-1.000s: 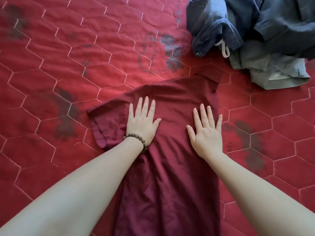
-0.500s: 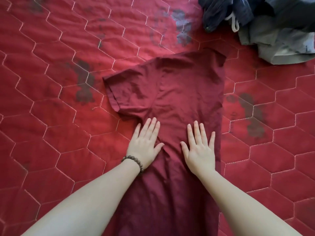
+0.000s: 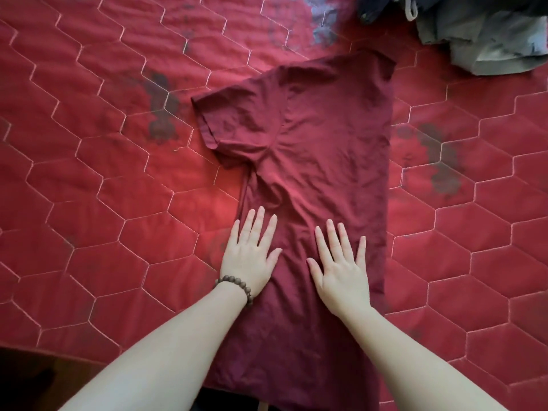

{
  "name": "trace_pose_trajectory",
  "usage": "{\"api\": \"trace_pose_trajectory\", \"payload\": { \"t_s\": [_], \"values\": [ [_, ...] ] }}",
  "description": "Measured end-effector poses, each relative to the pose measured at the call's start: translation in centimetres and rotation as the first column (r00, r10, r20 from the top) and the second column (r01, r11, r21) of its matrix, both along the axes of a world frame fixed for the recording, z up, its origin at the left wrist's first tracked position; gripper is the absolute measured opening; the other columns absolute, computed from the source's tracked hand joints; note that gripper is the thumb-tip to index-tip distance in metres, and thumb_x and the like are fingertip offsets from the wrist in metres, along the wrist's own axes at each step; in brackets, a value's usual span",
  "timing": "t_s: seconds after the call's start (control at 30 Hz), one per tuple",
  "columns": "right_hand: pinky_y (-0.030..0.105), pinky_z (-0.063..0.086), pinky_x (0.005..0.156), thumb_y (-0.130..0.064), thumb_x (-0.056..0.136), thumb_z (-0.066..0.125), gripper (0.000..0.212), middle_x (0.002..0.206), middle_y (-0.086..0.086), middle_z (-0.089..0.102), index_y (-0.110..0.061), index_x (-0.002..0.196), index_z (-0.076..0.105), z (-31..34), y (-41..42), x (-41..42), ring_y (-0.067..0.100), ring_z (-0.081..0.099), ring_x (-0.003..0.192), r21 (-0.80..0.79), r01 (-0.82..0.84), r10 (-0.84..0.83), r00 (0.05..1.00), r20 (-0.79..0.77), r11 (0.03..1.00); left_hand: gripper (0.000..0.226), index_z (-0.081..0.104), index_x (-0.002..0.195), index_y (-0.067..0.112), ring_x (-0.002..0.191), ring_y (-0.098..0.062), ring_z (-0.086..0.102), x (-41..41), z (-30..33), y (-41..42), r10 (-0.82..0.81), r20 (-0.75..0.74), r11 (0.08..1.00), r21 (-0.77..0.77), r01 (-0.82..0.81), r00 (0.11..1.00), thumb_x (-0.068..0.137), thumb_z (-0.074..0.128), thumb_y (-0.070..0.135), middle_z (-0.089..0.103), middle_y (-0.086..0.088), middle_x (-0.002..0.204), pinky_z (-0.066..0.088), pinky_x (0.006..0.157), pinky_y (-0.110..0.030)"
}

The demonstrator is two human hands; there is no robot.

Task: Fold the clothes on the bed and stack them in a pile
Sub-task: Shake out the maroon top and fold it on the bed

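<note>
On the red quilted bedcover [image 3: 89,203], as seen from the head camera, a maroon T-shirt [image 3: 326,149] is laid out flat, folded lengthwise so that its right edge runs straight from far to near. One short sleeve [image 3: 219,120] is spread out to the left at the far end, and the near hem is carried past the near edge of the bed. The fabric is creased around the armpit and across the middle.

Both hands are laid palm down on the shirt's lower half, side by side and slightly apart. The left hand [image 3: 252,256] is placed at the shirt's left edge, its fingers straight and a little spread (the outer ones lie over the border between shirt and bedcover). A bracelet of dark round beads [image 3: 235,287] is worn on that wrist. The right hand [image 3: 341,268] is pressed flat nearer the shirt's centre, fingers extended and fanned, thumb out to the left. Nothing is gripped by either hand; the cloth is only pressed on.

At the far right corner a heap of unfolded clothes [image 3: 480,37] is seen, well apart from the shirt: dark blue denim-like fabric over a grey-green garment, with a white drawstring loop [image 3: 410,10] hanging out. Faded dark prints are scattered over the bedcover's hexagon stitching.
</note>
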State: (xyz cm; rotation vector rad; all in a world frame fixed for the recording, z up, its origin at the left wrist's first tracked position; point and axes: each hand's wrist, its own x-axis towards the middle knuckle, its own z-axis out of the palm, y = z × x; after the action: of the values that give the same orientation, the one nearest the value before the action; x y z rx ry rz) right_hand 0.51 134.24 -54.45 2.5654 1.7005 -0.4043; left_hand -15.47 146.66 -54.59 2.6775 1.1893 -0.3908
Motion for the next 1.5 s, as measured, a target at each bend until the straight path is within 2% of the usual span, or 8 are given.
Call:
{"api": "trace_pose_trajectory", "payload": {
  "t_s": [0.13, 0.3, 0.53, 0.9, 1.0, 1.1, 1.17, 1.5],
  "values": [
    [0.055, 0.004, 0.118, -0.051, 0.096, 0.022, 0.063, 0.160, 0.001, 0.013, -0.024, 0.153, 0.018, -0.8, -2.2, -0.4, 0.017, 0.008, 0.148, -0.005, 0.143, -0.142, 0.989, 0.039, 0.990, 0.070, -0.001, 0.152, 0.015, 0.148, -0.016, 0.000, -2.6, -0.8, 0.8, 0.061, 0.011, 0.998, 0.031, -0.061, 0.998, 0.095, 0.008, 0.054, -0.003, -0.002, 0.160, 0.004, 0.121, -0.040],
    [0.057, -0.001, 0.117, -0.050, 0.096, 0.020, 0.065, 0.161, 0.005, 0.010, -0.017, 0.153, 0.018, -0.6, -3.5, -1.0, 0.022, 0.004, 0.149, 0.045, 0.317, -0.319, 0.946, 0.049, 0.947, 0.068, 0.002, 0.153, 0.011, 0.149, -0.020, -0.003, -3.7, -0.4, 1.2, 0.099, 0.040, 0.995, 0.023, -0.100, 0.994, 0.098, 0.019, 0.047, -0.002, -0.005, 0.162, 0.001, 0.120, -0.043],
    [0.058, 0.004, 0.117, -0.051, 0.096, 0.031, 0.063, 0.161, 0.001, 0.013, -0.024, 0.152, 0.022, -0.5, -7.5, -9.1, 0.020, 0.007, 0.149, 0.060, 0.069, -0.071, 0.997, 0.029, 0.996, 0.073, 0.014, 0.153, 0.014, 0.149, -0.020, 0.004, -6.3, -0.1, -6.7, -0.207, 0.073, 0.978, 0.010, 0.207, 0.976, 0.094, 0.023, 0.056, 0.009, -0.005, 0.161, 0.010, 0.120, -0.047],
    [0.054, 0.001, 0.118, -0.052, 0.095, 0.013, 0.064, 0.161, -0.005, 0.005, -0.025, 0.153, 0.011, 0.8, -15.7, -8.2, 0.017, 0.002, 0.149, -0.090, 0.382, -0.378, 0.924, 0.056, 0.920, 0.071, -0.008, 0.150, 0.013, 0.148, -0.014, -0.006, -10.6, 0.3, -6.8, -0.079, 0.003, 0.996, -0.030, 0.079, 0.997, 0.095, 0.006, 0.054, -0.005, -0.004, 0.161, -0.001, 0.120, -0.041],
    [0.057, 0.004, 0.117, -0.047, 0.095, 0.019, 0.064, 0.159, 0.004, 0.021, -0.016, 0.150, 0.030, 1.6, -14.7, -8.3, 0.022, 0.013, 0.148, -0.042, 0.408, -0.406, 0.913, 0.042, 0.912, 0.065, 0.015, 0.152, 0.010, 0.148, -0.019, 0.011, -9.9, 1.7, -6.6, -0.043, 0.027, 0.999, -0.010, 0.044, 0.999, 0.099, 0.022, 0.047, 0.015, -0.007, 0.160, 0.007, 0.120, -0.045],
    [0.060, 0.010, 0.116, -0.040, 0.094, 0.029, 0.059, 0.150, 0.014, 0.038, -0.005, 0.137, 0.048, 2.3, -11.9, -8.1, 0.028, 0.024, 0.144, 0.089, 0.403, -0.404, 0.915, 0.001, 0.911, 0.051, 0.055, 0.130, 0.004, 0.126, -0.031, 0.050, -8.0, 3.4, -6.0, -0.013, 0.153, 0.998, 0.063, 0.003, 0.988, 0.094, 0.046, 0.039, 0.056, -0.017, 0.131, 0.026, 0.115, -0.049],
    [0.060, 0.013, 0.115, -0.035, 0.094, 0.032, 0.055, 0.149, 0.014, 0.039, -0.003, 0.136, 0.049, 2.5, -8.9, -7.7, 0.029, 0.025, 0.144, 0.172, 0.344, -0.344, 0.939, -0.028, 0.923, 0.045, 0.060, 0.123, 0.003, 0.118, -0.032, 0.055, -6.4, 4.0, -4.9, -0.028, 0.211, 0.993, 0.118, 0.003, 0.977, 0.090, 0.056, 0.034, 0.061, -0.017, 0.122, 0.031, 0.113, -0.049],
    [0.054, 0.009, 0.118, -0.019, 0.099, 0.045, 0.052, 0.158, 0.005, 0.021, -0.009, 0.148, 0.032, 0.5, 7.3, -3.8, 0.022, 0.011, 0.147, 0.245, 0.056, -0.030, 0.994, -0.109, 0.968, 0.063, 0.010, 0.152, 0.009, 0.148, -0.021, -0.006, 3.0, 2.7, 3.0, -0.098, 0.161, 0.992, 0.089, 0.084, 0.982, 0.097, 0.022, 0.036, 0.003, -0.008, 0.161, -0.002, 0.121, -0.041]
  ]
}}
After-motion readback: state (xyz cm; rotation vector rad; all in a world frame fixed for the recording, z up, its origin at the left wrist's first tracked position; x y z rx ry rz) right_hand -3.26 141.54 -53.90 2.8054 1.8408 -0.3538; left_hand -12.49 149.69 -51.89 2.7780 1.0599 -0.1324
